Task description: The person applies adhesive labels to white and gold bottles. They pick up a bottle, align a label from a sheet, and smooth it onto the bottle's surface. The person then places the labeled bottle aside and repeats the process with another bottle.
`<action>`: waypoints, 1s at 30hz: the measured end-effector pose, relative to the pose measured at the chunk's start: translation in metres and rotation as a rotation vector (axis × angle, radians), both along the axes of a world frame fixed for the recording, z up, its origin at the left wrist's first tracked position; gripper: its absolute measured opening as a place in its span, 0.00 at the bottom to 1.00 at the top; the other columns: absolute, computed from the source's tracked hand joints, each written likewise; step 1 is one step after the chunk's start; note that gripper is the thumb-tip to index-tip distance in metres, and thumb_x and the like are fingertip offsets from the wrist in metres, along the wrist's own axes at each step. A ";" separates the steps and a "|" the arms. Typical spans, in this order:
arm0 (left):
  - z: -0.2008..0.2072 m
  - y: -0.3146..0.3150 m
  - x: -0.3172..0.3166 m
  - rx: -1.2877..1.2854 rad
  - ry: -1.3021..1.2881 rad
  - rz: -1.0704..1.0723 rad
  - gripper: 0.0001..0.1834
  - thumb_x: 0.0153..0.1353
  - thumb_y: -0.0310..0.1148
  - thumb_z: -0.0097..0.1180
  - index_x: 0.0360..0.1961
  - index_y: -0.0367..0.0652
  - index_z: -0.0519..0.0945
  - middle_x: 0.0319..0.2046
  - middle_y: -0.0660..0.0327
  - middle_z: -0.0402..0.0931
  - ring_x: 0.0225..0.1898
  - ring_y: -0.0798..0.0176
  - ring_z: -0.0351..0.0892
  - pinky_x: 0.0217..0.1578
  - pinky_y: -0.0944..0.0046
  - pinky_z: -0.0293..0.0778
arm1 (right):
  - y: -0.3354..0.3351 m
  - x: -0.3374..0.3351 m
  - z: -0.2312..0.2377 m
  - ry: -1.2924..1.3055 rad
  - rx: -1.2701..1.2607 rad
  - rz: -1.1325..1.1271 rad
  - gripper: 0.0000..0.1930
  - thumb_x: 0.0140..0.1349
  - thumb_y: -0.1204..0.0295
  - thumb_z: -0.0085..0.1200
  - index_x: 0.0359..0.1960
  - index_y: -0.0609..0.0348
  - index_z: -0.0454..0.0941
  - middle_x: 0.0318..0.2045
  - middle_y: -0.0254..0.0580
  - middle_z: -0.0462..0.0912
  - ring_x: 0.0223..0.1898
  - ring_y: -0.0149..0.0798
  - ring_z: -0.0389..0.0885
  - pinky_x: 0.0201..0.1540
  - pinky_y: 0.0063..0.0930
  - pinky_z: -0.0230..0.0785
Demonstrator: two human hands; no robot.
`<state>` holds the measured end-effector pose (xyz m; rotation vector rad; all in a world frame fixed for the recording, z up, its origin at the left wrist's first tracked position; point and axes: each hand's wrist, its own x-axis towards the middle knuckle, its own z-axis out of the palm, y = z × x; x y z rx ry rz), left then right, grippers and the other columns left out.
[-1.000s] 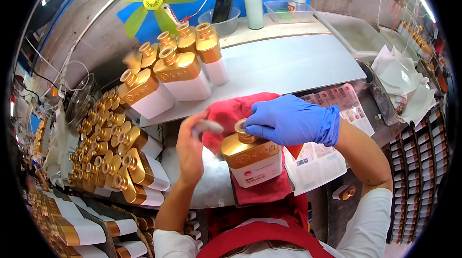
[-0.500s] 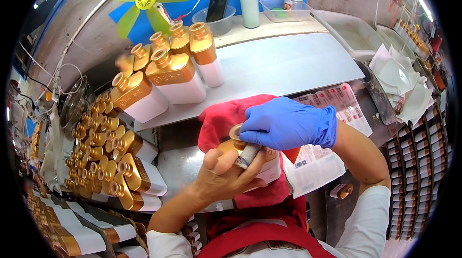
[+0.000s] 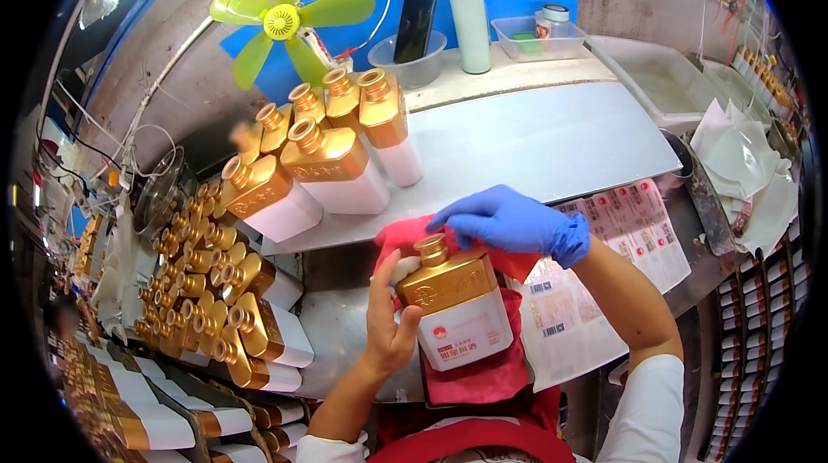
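Gold-shouldered white bottle (image 3: 461,316) stands slightly tilted between the two hands, just right of the bare left hand (image 3: 390,329) and below the gloved right hand (image 3: 522,226). The left hand is unclenched, thumb apart from the fingers, with a pale wrap or pad (image 3: 404,269) at the bottle's left shoulder. The blue-gloved fingers of the right hand arch loosely by the gold neck; whether they grip anything cannot be told. Beneath and behind the bottle lies a red cloth (image 3: 479,387), with printed sheets (image 3: 561,325) to its right. Farther out, matching bottles (image 3: 341,191) cluster on a pale board (image 3: 535,139), and more gold-topped bottles (image 3: 289,344) crowd the left side. Beyond are a yellow-green fan (image 3: 281,23), a smartphone (image 3: 416,27) and a mint-green flask (image 3: 471,27).
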<state>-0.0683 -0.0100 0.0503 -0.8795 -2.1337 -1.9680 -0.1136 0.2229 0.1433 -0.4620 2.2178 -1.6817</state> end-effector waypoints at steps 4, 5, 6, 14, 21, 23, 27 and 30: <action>-0.003 0.001 -0.003 0.063 -0.050 -0.016 0.37 0.67 0.50 0.43 0.65 0.30 0.52 0.55 0.47 0.66 0.57 0.56 0.66 0.59 0.60 0.59 | 0.016 0.010 -0.029 0.079 -0.140 -0.201 0.14 0.63 0.68 0.47 0.38 0.67 0.81 0.28 0.41 0.82 0.33 0.28 0.78 0.41 0.23 0.70; -0.003 0.002 -0.004 0.102 -0.082 -0.029 0.38 0.68 0.51 0.42 0.65 0.29 0.52 0.55 0.47 0.66 0.57 0.56 0.66 0.59 0.60 0.59 | 0.015 0.018 -0.039 0.083 -0.140 -0.247 0.13 0.63 0.68 0.47 0.38 0.66 0.81 0.28 0.41 0.82 0.33 0.28 0.78 0.41 0.23 0.70; 0.000 0.004 -0.005 0.069 -0.090 -0.026 0.39 0.67 0.53 0.40 0.65 0.30 0.52 0.55 0.48 0.66 0.57 0.57 0.66 0.59 0.61 0.60 | 0.014 0.026 -0.047 0.154 -0.062 -0.269 0.12 0.63 0.68 0.49 0.37 0.63 0.81 0.30 0.42 0.82 0.33 0.30 0.79 0.40 0.24 0.70; -0.005 0.017 -0.002 0.043 -0.202 0.075 0.44 0.64 0.62 0.38 0.66 0.34 0.49 0.60 0.49 0.62 0.60 0.58 0.63 0.61 0.59 0.57 | 0.016 0.047 -0.065 0.194 0.004 -0.443 0.08 0.61 0.69 0.53 0.36 0.59 0.81 0.27 0.42 0.78 0.27 0.37 0.76 0.34 0.28 0.69; -0.014 0.011 0.004 0.112 -0.261 0.149 0.45 0.63 0.63 0.40 0.66 0.35 0.50 0.62 0.49 0.60 0.63 0.56 0.61 0.64 0.57 0.55 | 0.020 0.054 -0.070 0.249 -0.098 -0.418 0.08 0.60 0.74 0.53 0.40 0.58 0.81 0.26 0.40 0.76 0.27 0.35 0.75 0.31 0.25 0.68; -0.014 0.013 0.006 0.096 -0.242 0.168 0.42 0.64 0.61 0.38 0.65 0.35 0.51 0.62 0.48 0.60 0.63 0.55 0.61 0.63 0.57 0.55 | 0.021 0.055 -0.070 0.246 -0.108 -0.404 0.09 0.60 0.74 0.52 0.41 0.57 0.81 0.27 0.40 0.76 0.27 0.35 0.76 0.31 0.25 0.69; -0.010 0.026 0.008 0.128 -0.216 0.187 0.38 0.67 0.58 0.36 0.64 0.35 0.53 0.61 0.46 0.62 0.62 0.53 0.62 0.63 0.55 0.57 | 0.031 0.048 -0.072 0.290 -0.059 -0.335 0.10 0.61 0.73 0.52 0.43 0.56 0.81 0.28 0.40 0.77 0.28 0.35 0.77 0.32 0.25 0.70; -0.018 0.020 0.006 0.109 -0.173 0.226 0.37 0.67 0.57 0.37 0.64 0.35 0.53 0.60 0.45 0.62 0.61 0.52 0.63 0.63 0.54 0.56 | 0.035 0.040 -0.064 0.282 0.004 -0.315 0.11 0.61 0.72 0.52 0.43 0.55 0.81 0.28 0.40 0.78 0.27 0.37 0.77 0.32 0.25 0.71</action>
